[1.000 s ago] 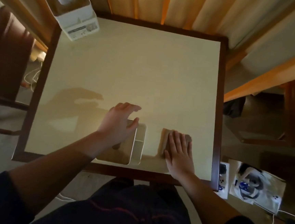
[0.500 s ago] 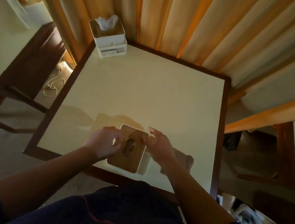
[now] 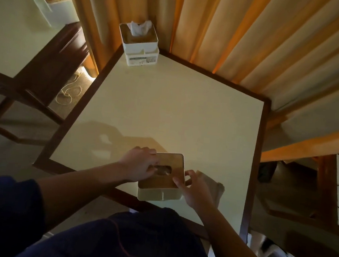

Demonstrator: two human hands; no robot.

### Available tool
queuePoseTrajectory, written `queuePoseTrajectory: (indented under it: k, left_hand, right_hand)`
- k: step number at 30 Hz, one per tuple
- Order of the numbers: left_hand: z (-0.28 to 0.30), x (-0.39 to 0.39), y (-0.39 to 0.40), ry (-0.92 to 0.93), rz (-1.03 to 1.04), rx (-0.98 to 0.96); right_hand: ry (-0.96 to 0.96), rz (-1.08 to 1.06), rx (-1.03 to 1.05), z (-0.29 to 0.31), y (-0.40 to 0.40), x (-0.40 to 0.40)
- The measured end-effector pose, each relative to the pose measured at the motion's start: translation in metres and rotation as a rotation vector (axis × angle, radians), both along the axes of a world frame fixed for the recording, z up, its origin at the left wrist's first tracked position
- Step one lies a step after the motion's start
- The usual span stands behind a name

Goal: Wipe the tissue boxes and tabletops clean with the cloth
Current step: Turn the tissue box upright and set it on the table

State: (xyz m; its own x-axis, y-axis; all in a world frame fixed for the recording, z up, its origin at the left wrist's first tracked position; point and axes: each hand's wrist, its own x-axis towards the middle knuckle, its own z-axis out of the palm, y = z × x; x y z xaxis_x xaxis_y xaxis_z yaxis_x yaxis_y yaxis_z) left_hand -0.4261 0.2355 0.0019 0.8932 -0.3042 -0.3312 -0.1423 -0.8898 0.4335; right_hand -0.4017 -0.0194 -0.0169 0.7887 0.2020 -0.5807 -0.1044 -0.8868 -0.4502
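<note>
Both hands on the near tissue box, cloth just to the right

Our left hand [image 3: 138, 164] grips the tissue box [image 3: 163, 178] at its slot and our right hand [image 3: 193, 188] holds its right edge, at the near edge of the tabletop [image 3: 176, 112]. The cloth [image 3: 213, 188] lies flat beside the right hand, the nearer one to take it.

Only a printed label [image 3: 142, 60] on the white plastic tissue box [image 3: 140, 43] at the bench's far corner; lettering too small to read.
</note>
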Motion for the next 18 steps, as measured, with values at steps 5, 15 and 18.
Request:
queuePoseTrajectory:
  k: [5, 15, 18]
  left_hand:
    - [0.007, 0.024, -0.023, -0.131, -0.213, 0.231]
    - [0.02, 0.05, -0.054, 0.06, -0.502, 0.395]
    - [0.013, 0.053, -0.049, 0.056, -0.461, 0.337]
  right_hand:
    - [-0.032, 0.0, -0.013, 0.004, 0.002, -0.003]
    - [-0.017, -0.019, 0.004, 0.008, 0.002, -0.003]
    - [-0.009, -0.022, 0.004, 0.009, 0.002, -0.003]
